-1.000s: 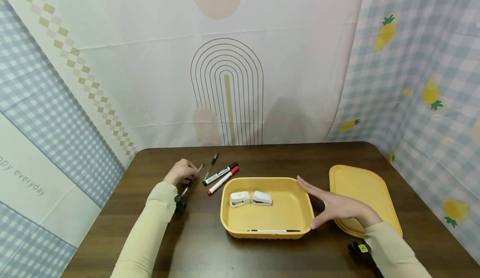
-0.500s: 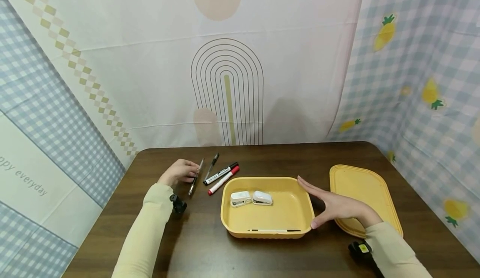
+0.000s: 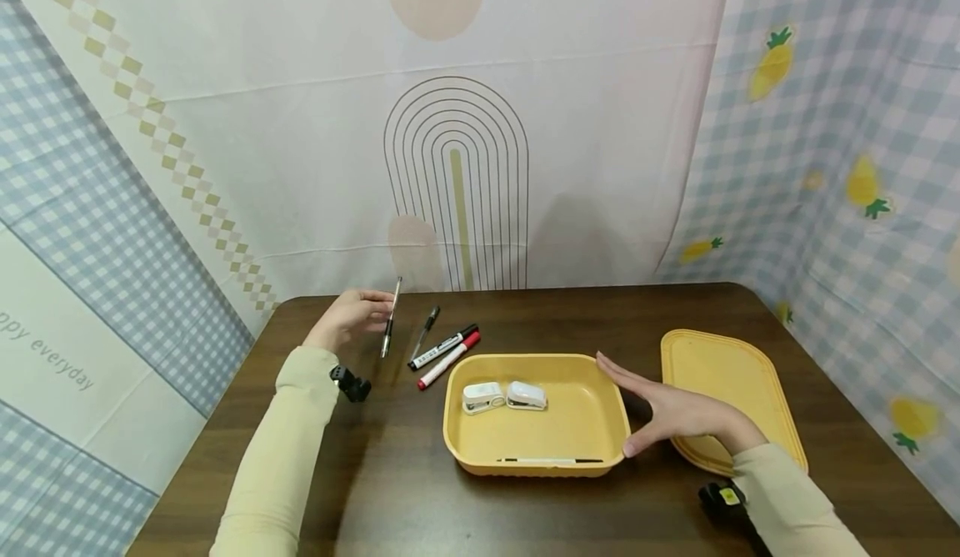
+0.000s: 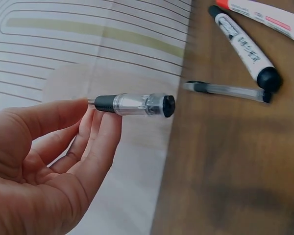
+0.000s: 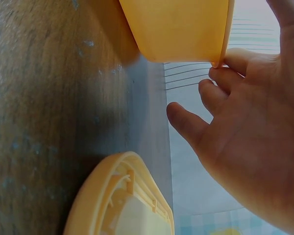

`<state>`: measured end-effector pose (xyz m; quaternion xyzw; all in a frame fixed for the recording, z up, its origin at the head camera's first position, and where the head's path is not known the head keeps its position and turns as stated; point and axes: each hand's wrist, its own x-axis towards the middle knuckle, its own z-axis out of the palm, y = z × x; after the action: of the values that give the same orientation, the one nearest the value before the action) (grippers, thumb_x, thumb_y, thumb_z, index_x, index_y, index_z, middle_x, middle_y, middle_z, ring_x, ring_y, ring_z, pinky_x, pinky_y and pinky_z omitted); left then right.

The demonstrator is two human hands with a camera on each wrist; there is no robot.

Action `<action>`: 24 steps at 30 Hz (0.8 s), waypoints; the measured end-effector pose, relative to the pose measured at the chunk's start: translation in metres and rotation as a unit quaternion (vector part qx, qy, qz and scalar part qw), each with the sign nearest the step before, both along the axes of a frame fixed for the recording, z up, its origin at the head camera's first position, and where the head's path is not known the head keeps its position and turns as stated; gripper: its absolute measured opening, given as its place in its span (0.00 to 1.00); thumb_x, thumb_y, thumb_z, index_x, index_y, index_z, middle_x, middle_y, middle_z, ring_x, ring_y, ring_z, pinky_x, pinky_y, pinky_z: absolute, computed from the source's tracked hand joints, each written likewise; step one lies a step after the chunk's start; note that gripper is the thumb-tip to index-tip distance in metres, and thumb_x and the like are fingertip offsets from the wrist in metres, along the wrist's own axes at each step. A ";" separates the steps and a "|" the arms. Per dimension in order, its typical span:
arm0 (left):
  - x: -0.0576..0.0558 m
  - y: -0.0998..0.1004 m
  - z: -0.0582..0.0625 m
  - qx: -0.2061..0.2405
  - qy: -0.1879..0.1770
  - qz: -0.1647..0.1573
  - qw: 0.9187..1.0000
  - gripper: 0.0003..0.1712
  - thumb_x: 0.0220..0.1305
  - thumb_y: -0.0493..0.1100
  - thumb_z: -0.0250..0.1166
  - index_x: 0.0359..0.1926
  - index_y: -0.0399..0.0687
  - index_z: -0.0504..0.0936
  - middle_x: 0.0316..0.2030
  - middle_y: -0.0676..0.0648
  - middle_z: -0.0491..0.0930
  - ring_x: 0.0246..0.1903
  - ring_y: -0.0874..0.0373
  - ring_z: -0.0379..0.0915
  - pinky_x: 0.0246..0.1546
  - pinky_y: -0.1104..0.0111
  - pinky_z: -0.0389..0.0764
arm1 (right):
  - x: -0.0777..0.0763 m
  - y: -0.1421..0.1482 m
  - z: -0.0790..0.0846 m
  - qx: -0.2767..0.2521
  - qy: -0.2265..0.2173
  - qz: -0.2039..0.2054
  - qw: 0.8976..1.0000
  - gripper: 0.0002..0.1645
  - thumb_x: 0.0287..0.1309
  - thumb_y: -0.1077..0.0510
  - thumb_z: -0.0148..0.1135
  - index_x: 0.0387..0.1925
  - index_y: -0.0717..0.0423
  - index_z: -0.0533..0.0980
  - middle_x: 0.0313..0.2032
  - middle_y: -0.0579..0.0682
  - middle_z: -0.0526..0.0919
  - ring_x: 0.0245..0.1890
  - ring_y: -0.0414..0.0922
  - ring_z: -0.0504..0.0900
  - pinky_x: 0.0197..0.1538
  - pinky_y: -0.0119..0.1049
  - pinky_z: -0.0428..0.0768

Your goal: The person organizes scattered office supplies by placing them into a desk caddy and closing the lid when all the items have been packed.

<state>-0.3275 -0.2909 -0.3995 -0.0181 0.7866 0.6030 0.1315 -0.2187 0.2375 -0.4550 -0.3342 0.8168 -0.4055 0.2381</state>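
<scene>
My left hand [image 3: 348,317] pinches a clear gel pen with a black grip [image 4: 107,103] between thumb and fingers, raised above the far left of the table. In the head view the pen stands steeply tilted. At the right end of a yellow plastic box [image 3: 573,424], my right hand [image 3: 671,413] spreads its thumb and fingers, with fingertips right at the rim. Inside the box lie two small white staplers [image 3: 482,398] and, along the near wall, a slim white-and-black pen [image 3: 551,460].
Between left hand and box lie a second clear pen [image 3: 425,332], a black-capped marker [image 3: 444,347] and a red-capped marker [image 3: 448,360]. A yellow lid [image 3: 723,382] rests at the right, partly behind the right forearm. A patterned cloth [image 3: 600,123] hangs behind the table [image 3: 420,490].
My left hand has lifted the pen off the table and moved away toward the far edge, with the pen now tilted more upright. The right hand and the box have stayed in place.
</scene>
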 end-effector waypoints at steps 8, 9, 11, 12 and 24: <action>-0.005 0.004 0.024 0.029 0.025 0.007 0.999 0.26 0.73 0.31 0.57 0.68 0.24 0.66 0.34 0.55 0.81 0.38 0.63 0.80 0.44 0.67 0.84 | 0.000 0.000 0.000 0.003 0.004 -0.003 1.000 0.73 0.51 0.55 0.79 0.80 0.34 0.34 0.80 0.51 0.31 0.76 0.62 0.36 0.66 0.74 0.51; -0.005 0.005 0.026 0.029 0.027 0.005 0.999 0.26 0.73 0.31 0.57 0.68 0.25 0.67 0.35 0.55 0.81 0.38 0.63 0.80 0.45 0.67 0.84 | 0.000 0.000 0.000 0.003 0.003 -0.003 1.000 0.73 0.51 0.55 0.78 0.80 0.34 0.34 0.80 0.51 0.31 0.76 0.62 0.36 0.66 0.74 0.50; -0.005 0.007 0.031 0.028 0.034 -0.001 0.999 0.26 0.73 0.32 0.58 0.68 0.25 0.67 0.36 0.54 0.81 0.39 0.62 0.80 0.46 0.66 0.83 | -0.001 0.000 0.001 0.003 0.002 -0.001 1.000 0.73 0.51 0.55 0.78 0.80 0.33 0.34 0.80 0.51 0.31 0.76 0.62 0.36 0.66 0.74 0.50; -0.005 0.008 0.033 0.027 0.037 -0.001 0.999 0.26 0.73 0.32 0.58 0.68 0.26 0.68 0.37 0.53 0.81 0.39 0.62 0.80 0.46 0.66 0.83 | -0.001 0.000 0.001 0.002 0.003 -0.001 1.000 0.73 0.52 0.55 0.78 0.80 0.33 0.34 0.80 0.51 0.31 0.76 0.62 0.36 0.66 0.74 0.50; 0.001 0.048 0.065 0.021 0.067 -0.045 0.996 0.28 0.72 0.34 0.60 0.69 0.29 0.68 0.61 0.36 0.73 0.61 0.40 0.71 0.54 0.61 0.81 | 0.001 0.000 0.001 0.003 0.018 0.006 1.000 0.72 0.52 0.55 0.78 0.81 0.37 0.34 0.80 0.56 0.31 0.76 0.61 0.36 0.66 0.72 0.52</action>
<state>-0.3267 -0.2431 -0.3340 0.0609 0.7806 0.6130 0.1056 -0.2176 0.2376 -0.4537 -0.3457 0.8201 -0.3956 0.2269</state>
